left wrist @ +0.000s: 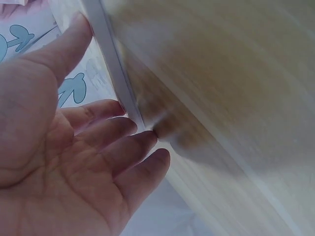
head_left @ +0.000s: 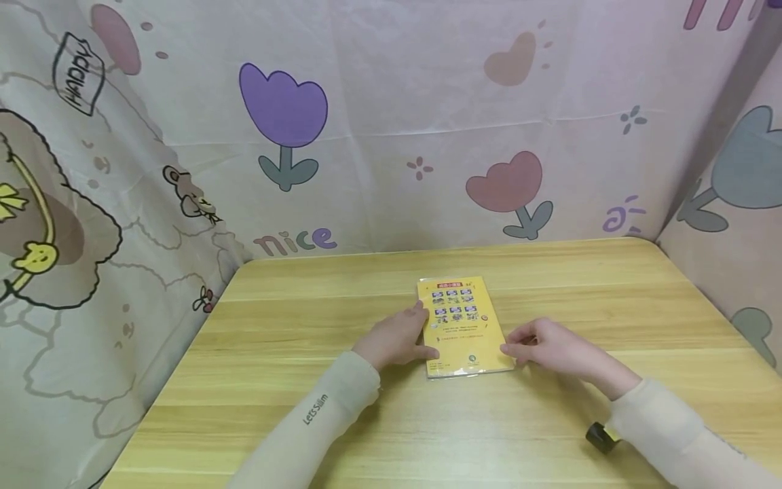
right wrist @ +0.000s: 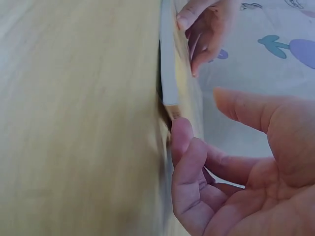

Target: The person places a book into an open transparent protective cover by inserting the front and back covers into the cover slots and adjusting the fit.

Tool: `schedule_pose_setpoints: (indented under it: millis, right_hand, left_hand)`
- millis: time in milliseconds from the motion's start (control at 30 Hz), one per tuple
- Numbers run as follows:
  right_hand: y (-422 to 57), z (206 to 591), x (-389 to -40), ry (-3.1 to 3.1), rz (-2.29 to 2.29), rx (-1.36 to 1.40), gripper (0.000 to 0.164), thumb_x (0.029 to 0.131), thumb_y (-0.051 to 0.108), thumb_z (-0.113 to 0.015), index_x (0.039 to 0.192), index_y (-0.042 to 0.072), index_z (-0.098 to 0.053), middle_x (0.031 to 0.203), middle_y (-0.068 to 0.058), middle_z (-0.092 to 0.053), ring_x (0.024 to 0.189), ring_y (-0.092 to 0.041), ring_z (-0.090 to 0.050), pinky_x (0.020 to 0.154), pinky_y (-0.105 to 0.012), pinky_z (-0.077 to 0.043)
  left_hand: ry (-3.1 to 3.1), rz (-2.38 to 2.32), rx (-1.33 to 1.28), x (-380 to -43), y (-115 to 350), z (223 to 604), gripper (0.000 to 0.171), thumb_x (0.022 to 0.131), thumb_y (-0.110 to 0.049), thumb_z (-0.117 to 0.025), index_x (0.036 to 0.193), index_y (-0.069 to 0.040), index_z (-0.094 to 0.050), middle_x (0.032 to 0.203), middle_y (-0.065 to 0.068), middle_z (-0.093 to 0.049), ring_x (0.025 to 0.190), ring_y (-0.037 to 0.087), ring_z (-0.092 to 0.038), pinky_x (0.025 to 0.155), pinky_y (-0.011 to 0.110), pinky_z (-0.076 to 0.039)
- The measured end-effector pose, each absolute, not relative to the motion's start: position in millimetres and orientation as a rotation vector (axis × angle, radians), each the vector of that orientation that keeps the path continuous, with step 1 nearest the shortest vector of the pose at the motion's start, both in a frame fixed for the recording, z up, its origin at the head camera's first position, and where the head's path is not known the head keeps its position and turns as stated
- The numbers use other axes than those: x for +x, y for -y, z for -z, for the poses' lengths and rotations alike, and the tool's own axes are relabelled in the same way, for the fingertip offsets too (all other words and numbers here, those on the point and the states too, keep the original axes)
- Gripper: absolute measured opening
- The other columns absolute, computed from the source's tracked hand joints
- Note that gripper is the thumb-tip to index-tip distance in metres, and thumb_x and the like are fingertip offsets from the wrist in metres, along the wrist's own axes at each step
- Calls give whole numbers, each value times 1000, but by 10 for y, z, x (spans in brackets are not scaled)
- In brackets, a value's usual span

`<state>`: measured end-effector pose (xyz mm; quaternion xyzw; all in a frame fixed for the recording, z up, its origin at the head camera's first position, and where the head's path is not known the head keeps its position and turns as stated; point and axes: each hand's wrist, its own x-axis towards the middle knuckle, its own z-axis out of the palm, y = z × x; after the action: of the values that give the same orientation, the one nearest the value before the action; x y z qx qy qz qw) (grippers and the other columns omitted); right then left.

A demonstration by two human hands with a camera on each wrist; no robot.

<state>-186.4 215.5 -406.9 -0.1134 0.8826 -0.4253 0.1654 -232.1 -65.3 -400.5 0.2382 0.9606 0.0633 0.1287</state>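
A yellow book (head_left: 459, 339) in clear plastic wrap lies on the wooden table, its printed cover facing up. At its left edge is my left hand (head_left: 398, 336), thumb over the cover's near-left part and fingers along the side. In the left wrist view, the fingertips of my left hand (left wrist: 98, 142) meet the pale edge of the book (left wrist: 110, 59). My right hand (head_left: 552, 350) is at the near-right corner. The right wrist view has bent fingers of the right hand (right wrist: 236, 172) touching the corner of the book (right wrist: 170, 64), the thumb held apart.
Under the right sleeve, a small black and yellow object (head_left: 601, 438) sits on the wooden table (head_left: 293, 305). Patterned cloth (head_left: 379, 88) with tulips and hearts hangs behind the table and along both sides.
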Motion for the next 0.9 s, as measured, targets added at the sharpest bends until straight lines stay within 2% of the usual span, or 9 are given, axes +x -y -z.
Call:
schedule_pose_setpoints:
  millis: [233,367,500,633,900]
  right_hand:
    - [-2153,4110,-1898,-2429,1297,-248,35,90,32,-66,99,-2,-64,78,-8,-64,67,-17,-58,53,-25,-49]
    - [-2115,4131,-1898,-2465,1211,-307,36,91,39,-64,83,3,-63,68,-6,-61,54,-12,-50,46,-21,-40]
    - [-2053,4164,-1895,-2591,1079,-301,40,86,45,-67,71,9,-57,59,-2,-58,48,-10,-45,43,-19,-32]
    - [-2017,4199,-1904,-2662,1009,-261,41,83,46,-71,68,11,-54,54,-1,-56,45,-9,-42,43,-19,-29]
    - [-1983,4249,-1891,-2739,990,-318,40,81,44,-72,68,12,-52,51,2,-53,43,-8,-45,41,-19,-31]
  left_hand:
    - [-2792,-169,664,-2313,644,3996,91,81,-58,-65,151,-10,-33,155,9,-22,138,24,-28,108,40,-29]
    - [-2794,-175,666,-2311,656,3997,91,81,-58,-65,151,-9,-33,155,10,-22,137,25,-29,107,41,-29]
    - [-2789,-231,670,-2304,677,4003,91,81,-56,-66,151,-9,-32,156,10,-20,138,26,-27,108,42,-28]
    - [-2784,-271,672,-2313,689,4012,91,81,-55,-67,152,-9,-31,156,10,-20,138,26,-26,108,42,-27]
    - [-2781,-278,672,-2318,714,4037,92,81,-55,-68,152,-9,-31,156,10,-20,138,25,-27,108,41,-27]
